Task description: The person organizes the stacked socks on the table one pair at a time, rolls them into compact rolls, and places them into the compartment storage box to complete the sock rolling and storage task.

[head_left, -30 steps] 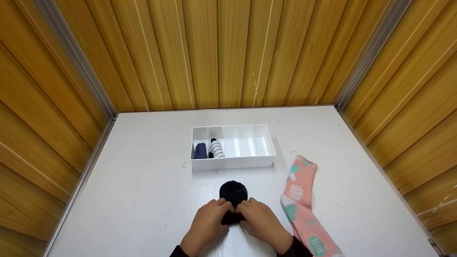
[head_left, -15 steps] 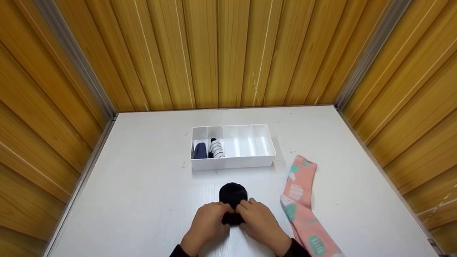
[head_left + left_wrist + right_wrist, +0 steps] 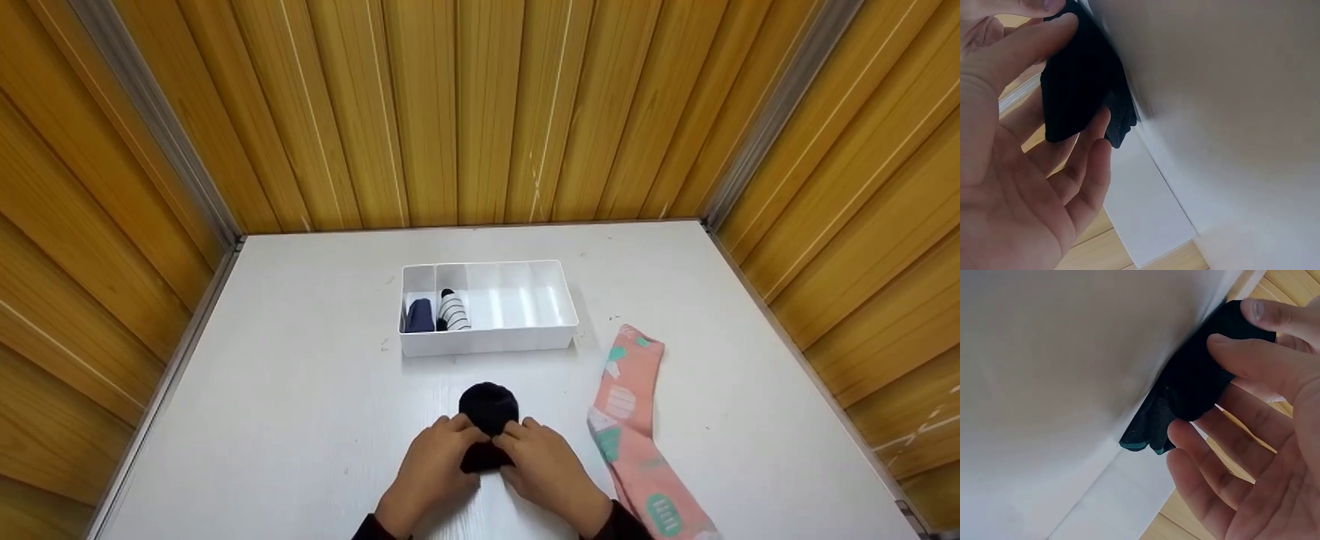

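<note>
A folded black sock (image 3: 489, 405) lies on the white table near its front, in the head view. My left hand (image 3: 439, 461) pinches its left side between thumb and curled fingers, and my right hand (image 3: 546, 466) pinches the right side. In the left wrist view the thumb lies flat along the dark sock (image 3: 1081, 79), fingers bent behind it. The right wrist view has the sock (image 3: 1199, 365) with teal-edged folds at its lower end. To the right of my hands stretches a pink patterned sock (image 3: 630, 420).
Beyond the hands stands a white divided box (image 3: 487, 343). A rolled navy sock (image 3: 421, 316) fills its leftmost compartment, a striped sock (image 3: 454, 311) the one beside it. Wood-patterned walls (image 3: 480, 112) enclose the table at the back and both sides.
Both hands keep their hold on the black sock, with only slight finger shifts. The top of the sock sits a touch lower than a second ago.
</note>
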Tool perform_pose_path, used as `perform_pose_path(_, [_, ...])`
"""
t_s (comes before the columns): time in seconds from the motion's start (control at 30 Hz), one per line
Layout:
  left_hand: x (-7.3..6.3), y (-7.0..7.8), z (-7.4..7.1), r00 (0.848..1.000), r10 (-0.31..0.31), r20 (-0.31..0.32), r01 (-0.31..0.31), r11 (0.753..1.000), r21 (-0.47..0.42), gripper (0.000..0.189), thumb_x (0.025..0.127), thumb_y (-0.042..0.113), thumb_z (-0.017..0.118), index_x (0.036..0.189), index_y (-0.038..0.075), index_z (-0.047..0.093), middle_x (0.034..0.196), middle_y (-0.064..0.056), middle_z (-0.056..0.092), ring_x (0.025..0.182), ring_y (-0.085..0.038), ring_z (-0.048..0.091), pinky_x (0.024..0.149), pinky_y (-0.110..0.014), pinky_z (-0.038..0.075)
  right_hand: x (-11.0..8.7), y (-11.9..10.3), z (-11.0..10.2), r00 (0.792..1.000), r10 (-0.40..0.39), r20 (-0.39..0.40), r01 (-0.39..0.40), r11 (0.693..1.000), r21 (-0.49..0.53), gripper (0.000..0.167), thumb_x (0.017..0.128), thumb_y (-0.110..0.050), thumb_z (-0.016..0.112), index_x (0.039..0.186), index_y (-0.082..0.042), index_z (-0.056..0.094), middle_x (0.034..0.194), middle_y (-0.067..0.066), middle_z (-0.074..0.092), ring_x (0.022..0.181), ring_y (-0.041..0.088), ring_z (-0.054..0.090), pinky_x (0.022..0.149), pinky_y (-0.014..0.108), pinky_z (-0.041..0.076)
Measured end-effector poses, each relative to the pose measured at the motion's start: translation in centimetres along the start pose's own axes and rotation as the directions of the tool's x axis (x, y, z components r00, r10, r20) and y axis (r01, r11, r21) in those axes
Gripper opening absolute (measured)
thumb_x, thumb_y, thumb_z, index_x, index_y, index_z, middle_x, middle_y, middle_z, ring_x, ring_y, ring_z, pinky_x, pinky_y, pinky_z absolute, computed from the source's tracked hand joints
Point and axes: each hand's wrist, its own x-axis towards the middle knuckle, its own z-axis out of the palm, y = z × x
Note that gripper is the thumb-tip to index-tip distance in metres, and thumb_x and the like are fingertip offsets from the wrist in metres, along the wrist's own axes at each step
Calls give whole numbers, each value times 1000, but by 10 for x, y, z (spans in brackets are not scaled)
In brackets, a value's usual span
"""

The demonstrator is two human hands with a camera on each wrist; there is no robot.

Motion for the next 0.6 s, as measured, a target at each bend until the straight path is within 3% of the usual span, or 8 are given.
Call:
perform_pose_path(0.1, [0, 0, 0, 1000, 8, -7, -8, 999, 39, 47, 65, 21, 94, 108, 23, 75, 109, 6, 67, 95, -16, 61, 78, -36, 53, 0, 0, 1, 1000, -6, -1, 6, 1000, 0, 29, 78, -24, 83, 104, -17, 73, 97, -3, 67, 85, 15, 58, 68, 31, 50])
perform_pose_path(0.27, [1, 2, 1, 1000, 19, -15, -18, 996, 93, 36, 70, 16, 90, 103, 21, 77, 100, 6, 67, 88, -15, 60, 73, -33, 52, -1, -1, 3, 999, -27, -26, 26, 999, -34, 33, 74, -24, 87, 102, -17, 72, 96, -4, 66, 84, 16, 58, 65, 29, 48])
perform_pose_path(0.6, [1, 3, -3, 999, 22, 23, -24, 998, 60, 35, 71, 16, 86, 106, 21, 79, 100, 7, 69, 87, -15, 62, 73, -33, 51, -2, -4, 1, 999, -17, -52, 13, 998, -69, 33, 71, -24, 89, 97, -16, 70, 93, -5, 63, 81, 15, 56, 62, 28, 45])
